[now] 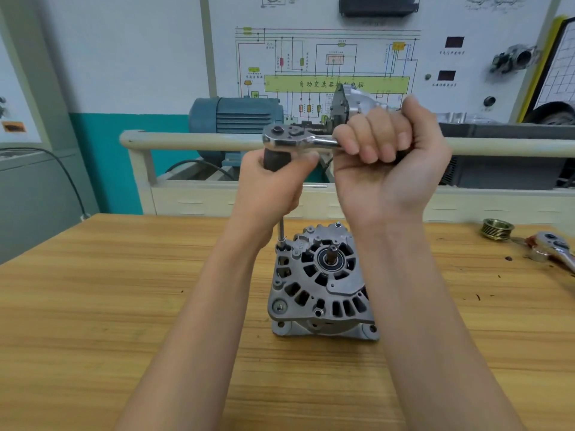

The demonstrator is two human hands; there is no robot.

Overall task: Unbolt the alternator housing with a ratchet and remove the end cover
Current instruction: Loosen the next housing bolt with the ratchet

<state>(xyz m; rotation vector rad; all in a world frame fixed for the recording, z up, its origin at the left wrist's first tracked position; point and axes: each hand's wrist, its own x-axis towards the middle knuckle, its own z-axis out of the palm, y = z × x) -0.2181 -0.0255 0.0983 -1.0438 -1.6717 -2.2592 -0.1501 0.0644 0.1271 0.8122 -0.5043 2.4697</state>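
Note:
A grey cast alternator point(322, 284) stands on the wooden table point(124, 306), its shaft end and vented end cover facing up. A chrome ratchet point(292, 138) is held level high above it. From under the ratchet head a long extension bar point(282, 230) drops to a bolt at the housing's upper left corner. My left hand point(273, 181) grips the dark grip just under the ratchet head. My right hand point(389, 160) is a fist around the ratchet handle, to the right of the head.
A ribbed pulley point(497, 229) and a second ratchet point(557, 248) lie at the table's right edge. Behind the table runs a cream rail point(193, 140), with a blue electric motor point(236, 116) and a wiring-diagram board point(336, 57) beyond.

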